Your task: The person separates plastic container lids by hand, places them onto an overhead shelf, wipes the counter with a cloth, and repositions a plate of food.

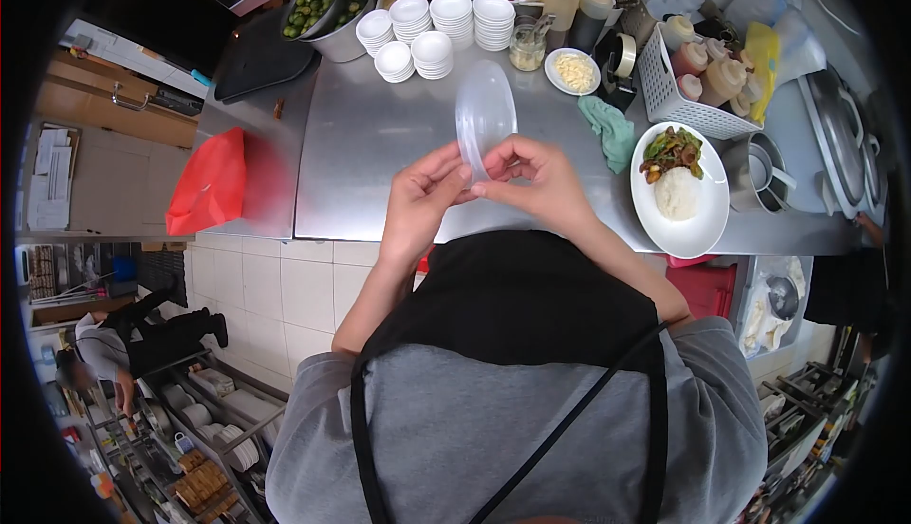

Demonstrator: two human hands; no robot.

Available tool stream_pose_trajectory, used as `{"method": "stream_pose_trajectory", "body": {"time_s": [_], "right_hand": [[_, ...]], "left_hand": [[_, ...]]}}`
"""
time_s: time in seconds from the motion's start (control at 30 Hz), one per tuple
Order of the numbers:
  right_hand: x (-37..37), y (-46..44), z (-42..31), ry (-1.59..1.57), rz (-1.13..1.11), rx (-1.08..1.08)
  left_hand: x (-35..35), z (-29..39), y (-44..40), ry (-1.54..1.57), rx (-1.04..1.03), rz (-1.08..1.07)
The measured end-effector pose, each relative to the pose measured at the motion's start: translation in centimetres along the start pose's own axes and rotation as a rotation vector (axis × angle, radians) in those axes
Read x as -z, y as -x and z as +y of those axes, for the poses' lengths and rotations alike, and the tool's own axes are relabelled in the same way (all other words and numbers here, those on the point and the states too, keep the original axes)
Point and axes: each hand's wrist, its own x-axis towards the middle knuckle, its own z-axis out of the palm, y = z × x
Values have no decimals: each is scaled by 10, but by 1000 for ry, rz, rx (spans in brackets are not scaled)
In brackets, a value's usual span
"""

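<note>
Over the front of the steel counter, both hands grip a clear plastic lid, round or oval and tilted up on its edge. Its left rim shows layered lines; whether it is one piece or a few nested together I cannot tell. My left hand pinches the lower left edge between thumb and fingers. On the other side my right hand has thumb and curled fingers at the lower right edge. Behind the lid stand several stacks of small white dishes. To the right lies an oval white plate with rice and a stir-fry.
A green cloth, a plate of chopped garlic and a white basket of squeeze bottles line the right. Leftward are a red bag, black tray and pot of limes. Another person works at lower left.
</note>
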Motion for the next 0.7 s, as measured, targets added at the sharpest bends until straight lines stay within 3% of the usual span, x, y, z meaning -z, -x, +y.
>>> {"method": "stream_pose_trajectory", "body": {"time_s": [0.47,0.53,0.7], "right_hand": [[-4,2,2,70,64,86],[-5,4,-3,204,77,183],[-1,2,-1,79,53,98]], "left_hand": [[-1,-4,-1,30,-40,5],[0,-4,-1,26,-42,4],[5,-7,-4,60,-30,-10]]}}
